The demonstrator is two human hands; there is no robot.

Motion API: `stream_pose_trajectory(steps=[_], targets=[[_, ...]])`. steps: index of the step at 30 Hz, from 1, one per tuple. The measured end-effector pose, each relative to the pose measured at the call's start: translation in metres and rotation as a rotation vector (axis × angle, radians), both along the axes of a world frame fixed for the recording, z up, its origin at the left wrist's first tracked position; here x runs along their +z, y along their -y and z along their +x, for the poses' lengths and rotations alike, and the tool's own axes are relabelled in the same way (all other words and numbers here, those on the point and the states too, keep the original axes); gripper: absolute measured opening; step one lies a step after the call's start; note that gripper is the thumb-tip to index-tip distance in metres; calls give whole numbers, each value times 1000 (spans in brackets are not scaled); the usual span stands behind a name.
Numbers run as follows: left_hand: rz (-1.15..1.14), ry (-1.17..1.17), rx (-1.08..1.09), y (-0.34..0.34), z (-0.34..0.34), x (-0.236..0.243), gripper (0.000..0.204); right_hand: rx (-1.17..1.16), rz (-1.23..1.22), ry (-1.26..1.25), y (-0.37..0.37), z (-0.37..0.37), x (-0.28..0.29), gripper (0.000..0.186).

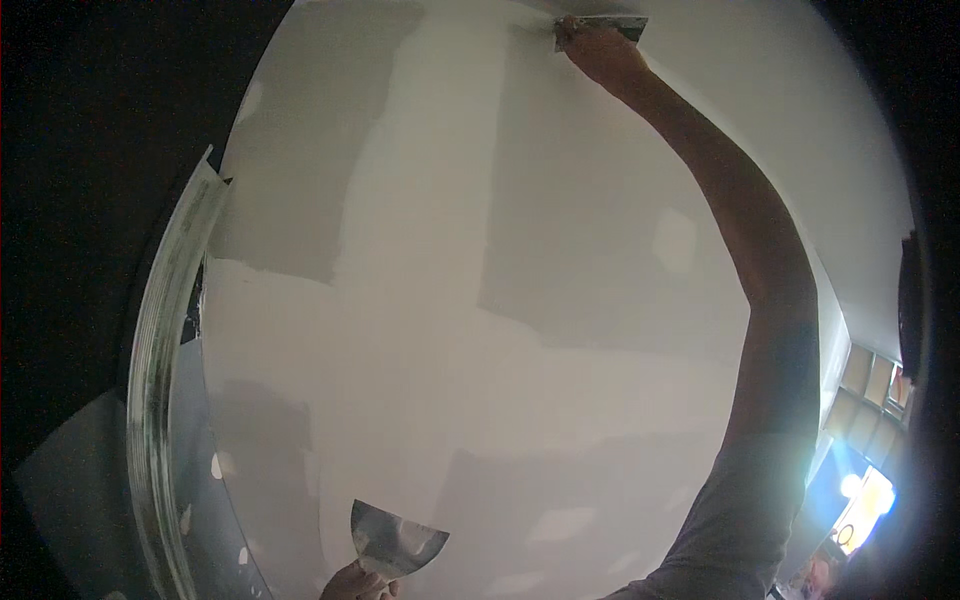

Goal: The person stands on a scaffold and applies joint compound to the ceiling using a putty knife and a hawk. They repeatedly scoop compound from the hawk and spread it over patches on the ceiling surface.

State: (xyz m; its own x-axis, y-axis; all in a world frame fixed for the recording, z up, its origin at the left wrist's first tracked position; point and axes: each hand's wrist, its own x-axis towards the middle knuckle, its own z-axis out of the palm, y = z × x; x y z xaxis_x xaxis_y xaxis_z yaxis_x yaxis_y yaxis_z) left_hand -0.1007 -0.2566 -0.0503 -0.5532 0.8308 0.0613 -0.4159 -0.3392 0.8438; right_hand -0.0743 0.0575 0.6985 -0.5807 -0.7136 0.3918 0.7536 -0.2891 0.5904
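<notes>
My right arm reaches far up to the top of a pale drywall panel. My right hand is closed around a wide drywall knife, its blade at the top edge of the panel, by the corner. Low in the view, my left hand grips a broad-bladed putty knife. That blade points upward and spreads out like a fan; whether it touches the panel I cannot tell. Greyer coats of joint compound cover parts of the panel, with one lighter patch among them.
Along the left side runs a long, ridged metal strip, curved by the lens. Beyond it lies a darker grey surface with light spots. At the lower right are a bright light and wall framing.
</notes>
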Motion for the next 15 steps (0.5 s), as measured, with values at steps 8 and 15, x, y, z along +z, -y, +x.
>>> stream_pose_trajectory(steps=[8,15], targets=[[2,-38,-22,-24,14,-9,26,-331,-230,-167,-46,43,-11,31],[35,-62,-122,-48,32,5,35,-670,-221,-392,-124,224,-62,36]])
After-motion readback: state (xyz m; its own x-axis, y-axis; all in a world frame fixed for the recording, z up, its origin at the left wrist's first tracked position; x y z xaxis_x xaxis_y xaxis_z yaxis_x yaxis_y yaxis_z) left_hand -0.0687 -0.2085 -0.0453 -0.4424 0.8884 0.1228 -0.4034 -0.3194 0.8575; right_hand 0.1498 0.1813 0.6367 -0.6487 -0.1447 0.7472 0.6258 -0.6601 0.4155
